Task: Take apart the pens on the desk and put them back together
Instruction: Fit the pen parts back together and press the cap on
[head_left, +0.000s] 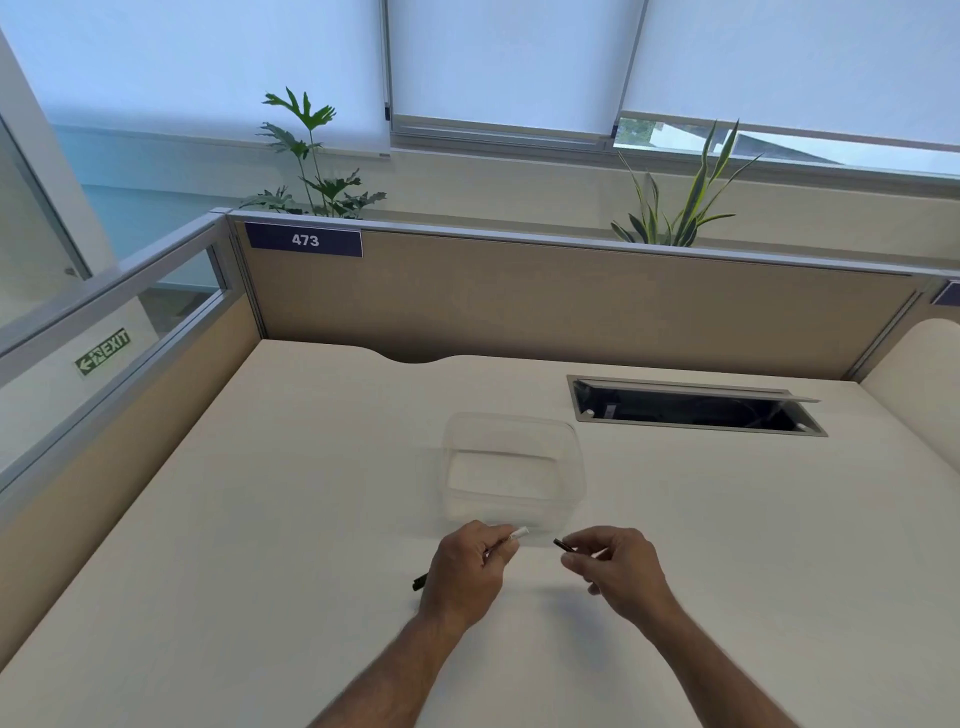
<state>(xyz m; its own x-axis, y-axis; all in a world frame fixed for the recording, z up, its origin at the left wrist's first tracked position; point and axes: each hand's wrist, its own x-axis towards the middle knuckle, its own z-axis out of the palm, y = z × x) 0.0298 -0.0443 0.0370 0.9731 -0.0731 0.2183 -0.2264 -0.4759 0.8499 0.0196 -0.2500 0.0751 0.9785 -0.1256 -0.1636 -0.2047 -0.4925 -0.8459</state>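
Left hand (467, 569) grips a pen body (511, 538) — white tip showing; right hand (615, 566) pinches a dark pen piece (562, 545), both above the desk (291, 519) near a clear container (511, 467).

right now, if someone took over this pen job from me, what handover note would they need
Left hand grips the pen body, its white end toward the other hand and its black end sticking out behind the hand.
Right hand pinches a small dark pen piece, apart from the body.
The clear container on the desk looks empty.
Done: this pen is apart.
Left: join the two pieces. No other pens show.
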